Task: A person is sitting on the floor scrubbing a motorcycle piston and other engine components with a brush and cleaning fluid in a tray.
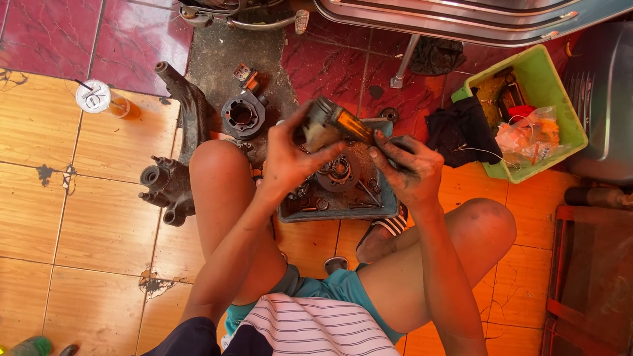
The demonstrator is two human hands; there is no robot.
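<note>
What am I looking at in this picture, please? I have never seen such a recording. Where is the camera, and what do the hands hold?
There is no machine here. A person sits on a tiled floor, and one camera worn on the head looks down at their knees and two bare, greasy hands. The left hand and the right hand together hold a small grimy part with an orange middle above a shallow tray, which holds a round metal piece and small loose parts. On the floor to the left lie a dark engine casing, a metal cylinder and a plastic cup with a lid. To the right stands a green bin with a dark cloth over its edge and plastic bags inside.
</note>
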